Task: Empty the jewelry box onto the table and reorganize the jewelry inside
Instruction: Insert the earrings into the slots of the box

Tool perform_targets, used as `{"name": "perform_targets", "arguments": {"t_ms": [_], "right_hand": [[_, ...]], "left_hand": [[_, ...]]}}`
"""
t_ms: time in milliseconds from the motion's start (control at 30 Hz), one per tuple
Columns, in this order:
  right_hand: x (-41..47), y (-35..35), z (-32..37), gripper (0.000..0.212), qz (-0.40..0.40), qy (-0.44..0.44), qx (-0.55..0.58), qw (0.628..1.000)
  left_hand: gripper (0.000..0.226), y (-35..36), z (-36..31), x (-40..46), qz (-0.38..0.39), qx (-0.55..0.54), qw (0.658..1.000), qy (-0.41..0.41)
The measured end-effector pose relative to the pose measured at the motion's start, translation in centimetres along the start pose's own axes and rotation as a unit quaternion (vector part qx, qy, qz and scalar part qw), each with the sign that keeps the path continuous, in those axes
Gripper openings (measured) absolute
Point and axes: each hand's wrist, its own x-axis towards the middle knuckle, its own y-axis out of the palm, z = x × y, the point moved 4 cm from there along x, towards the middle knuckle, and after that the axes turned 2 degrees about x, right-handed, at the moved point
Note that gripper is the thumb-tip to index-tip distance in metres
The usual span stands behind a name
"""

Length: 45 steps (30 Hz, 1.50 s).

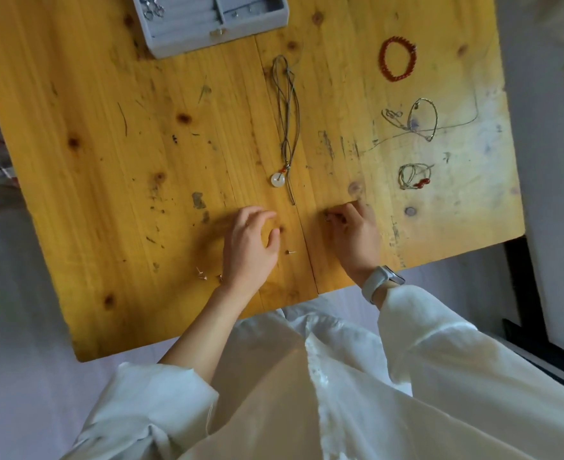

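On a scuffed pine table above a pale floor, I work with the grey velvet jewelry box standing open at the far edge, well apart from my hands, a few silvery pieces visible in its left compartment, so by my reading the emptying is not quite done. Pieces lie spread singly across the wood, apparently so each can be seen and sorted: a cord necklace with a white disc pendant runs lengthwise down the centre, while on the right a red bead bracelet, a thin wire bangle with a chain and a coiled cord bracelet with red beads sit in a column, none touching. My right hand, a white watch on its wrist, pinches something small and metallic against the tabletop; what it is, I cannot tell. My left hand hovers just over the wood with fingers loosely curved, holding nothing. One ear stud lies between the hands and several more studs rest beside the left wrist, small pieces grouped nearest me.
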Motion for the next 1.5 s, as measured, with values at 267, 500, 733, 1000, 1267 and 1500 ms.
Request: {"name": "perform_targets", "arguments": {"t_ms": [267, 500, 733, 1000, 1267, 1500], "right_hand": [[0.9, -0.8, 6.2, 0.006, 0.039, -0.109, 0.138, 0.984], [3.4, 0.4, 10.8, 0.006, 0.081, -0.131, 0.124, 0.98], [6.8, 2.3, 15.7, 0.007, 0.089, -0.119, 0.144, 0.978], [13.6, 4.8, 20.8, 0.008, 0.041, -0.151, 0.145, 0.977], [20.0, 4.6, 21.3, 0.007, 0.008, -0.175, 0.113, 0.978], [23.7, 3.8, 20.0, 0.009, -0.001, -0.212, 0.098, 0.972]], "left_hand": [[0.027, -1.1, -2.4, 2.5, 0.092, -0.274, 0.954, -0.08], [0.022, -5.8, -1.3, 5.1, 0.007, -0.253, 0.966, -0.053], [0.014, -9.1, 0.5, 8.9, -0.056, -0.179, 0.982, 0.031], [0.008, -12.7, 2.8, 16.9, -0.094, -0.207, 0.973, 0.03], [0.01, -15.0, 2.2, 24.1, -0.067, -0.201, 0.977, 0.003], [0.013, -13.7, 0.6, 28.5, 0.015, -0.081, 0.996, -0.027]]}}
